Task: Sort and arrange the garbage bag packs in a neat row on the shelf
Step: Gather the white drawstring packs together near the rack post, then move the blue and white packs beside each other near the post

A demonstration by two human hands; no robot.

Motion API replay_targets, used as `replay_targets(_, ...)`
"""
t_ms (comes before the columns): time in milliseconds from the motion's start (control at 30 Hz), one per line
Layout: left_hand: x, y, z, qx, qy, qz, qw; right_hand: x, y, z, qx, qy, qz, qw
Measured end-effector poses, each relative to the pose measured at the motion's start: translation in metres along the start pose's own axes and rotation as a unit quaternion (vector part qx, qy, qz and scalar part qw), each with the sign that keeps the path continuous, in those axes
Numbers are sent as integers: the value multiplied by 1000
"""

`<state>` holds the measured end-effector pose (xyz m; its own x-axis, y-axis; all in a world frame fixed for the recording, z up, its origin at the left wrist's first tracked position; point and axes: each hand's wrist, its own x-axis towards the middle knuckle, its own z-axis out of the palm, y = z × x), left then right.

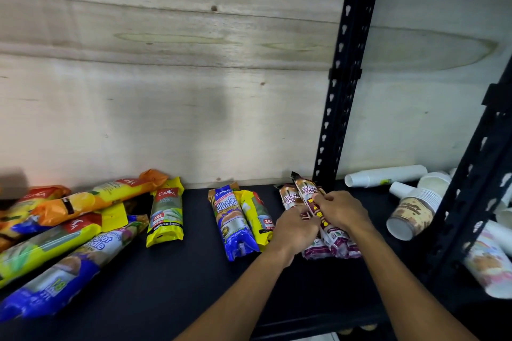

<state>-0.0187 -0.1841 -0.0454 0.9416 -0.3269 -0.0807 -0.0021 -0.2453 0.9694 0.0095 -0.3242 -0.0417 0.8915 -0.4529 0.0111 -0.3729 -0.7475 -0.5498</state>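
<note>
Both hands, the left hand (295, 230) and the right hand (342, 212), pinch the brown drawstring packs (329, 241) near the shelf's (194, 271) back right corner.

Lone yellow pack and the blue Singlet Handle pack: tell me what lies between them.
Nothing: in the head view, only bare dark shelf separates the lone yellow pack from the blue Singlet Handle pack.

Both hands, left (296, 230) and right (342, 212), grip the maroon packs (329, 238) on the dark shelf (180, 271), just beside the blue pack (234, 223); possibly three maroon ones, hard to count.
</note>
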Motion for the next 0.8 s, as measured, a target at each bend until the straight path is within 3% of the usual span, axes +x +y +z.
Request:
replay_targets(533, -5, 3, -5, 93, -8, -6, 996, 12, -1, -1, -35, -16, 31, 999)
replay_targets(700, -10, 18, -50, 124, 82, 26, 988, -5, -30, 4, -43, 147, -79, 985)
replay_targets(800, -10, 8, -89, 212, 166, 1, 963, -21, -61, 11, -2, 119, -117, 986)
